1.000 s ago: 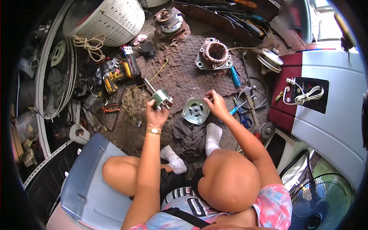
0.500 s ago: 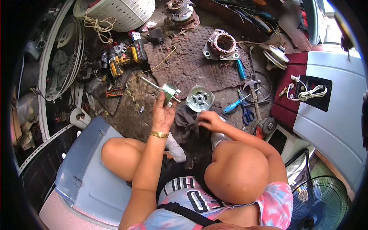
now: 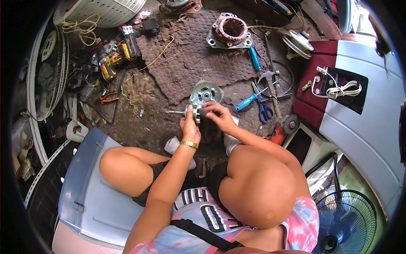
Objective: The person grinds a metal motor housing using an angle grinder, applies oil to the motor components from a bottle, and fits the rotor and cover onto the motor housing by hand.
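At the far left, a round wire guard is seen, with a white cup below it; the cup's contents cannot be made out. A white perforated basket is noted at the top, a pale cord being looped near its wall. A cordless drill is located on the floor. At centre, the metal rotor is held in the closed grip of the left hand, its shaft directed left. The fingers of the right hand are bent close to the rotor's right end; whether anything is gripped by them cannot be told. A round metal end cover is positioned just beyond both hands. Copper windings are contained within the stator housing, which is seated on a brown mat. At right, a coiled white cord is lodged in the black recess of a maroon-and-white panel.
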### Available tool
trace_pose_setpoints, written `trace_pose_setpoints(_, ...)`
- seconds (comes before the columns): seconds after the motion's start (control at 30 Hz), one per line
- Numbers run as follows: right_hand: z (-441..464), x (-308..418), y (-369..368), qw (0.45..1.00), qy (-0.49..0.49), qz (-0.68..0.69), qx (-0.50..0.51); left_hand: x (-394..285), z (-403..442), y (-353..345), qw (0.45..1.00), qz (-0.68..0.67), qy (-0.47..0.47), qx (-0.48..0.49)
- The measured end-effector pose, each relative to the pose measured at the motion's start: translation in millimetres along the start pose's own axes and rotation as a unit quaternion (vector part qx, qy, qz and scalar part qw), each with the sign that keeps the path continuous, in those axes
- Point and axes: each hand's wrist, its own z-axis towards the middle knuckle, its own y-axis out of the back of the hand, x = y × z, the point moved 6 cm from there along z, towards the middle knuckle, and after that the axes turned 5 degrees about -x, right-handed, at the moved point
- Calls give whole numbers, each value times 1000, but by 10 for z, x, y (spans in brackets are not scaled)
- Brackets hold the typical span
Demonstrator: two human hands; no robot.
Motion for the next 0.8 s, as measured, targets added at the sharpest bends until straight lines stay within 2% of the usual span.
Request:
trace_pose_setpoints(0.03,-6,165,-40,995,4,-87,47,53,2,6,1000,-4,16,-1)
trace_pose_setpoints(0.13,53,414,-35,946,148,-284,57,149,-32,-52,995,-39,95,12)
trace_pose_setpoints(0.17,48,388,-49,940,165,-294,49,162,-56,-81,990,-54,125,19)
trace_pose_setpoints(0.27,13,229,-58,938,128,-316,57,205,10,-98,994,-43,98,35)
trace_pose_setpoints(0.43,-5,191,-9,977,48,-202,-38,58,-84,-218,997,-28,-18,68)
trace_pose_setpoints(0.53,-20,224,29,973,91,-202,-66,34,-84,-292,995,-54,-8,81)
trace_pose_setpoints(0.67,8,170,15,970,97,-220,-40,105,4,-256,993,-82,60,64)
trace_pose_setpoints(0.7,-32,-9,27,983,13,-176,-54,113,78,-228,995,-61,24,71)
trace_pose_setpoints(0.8,-53,-292,56,988,-88,-5,-127,-48,-42,-369,987,-25,-105,119)
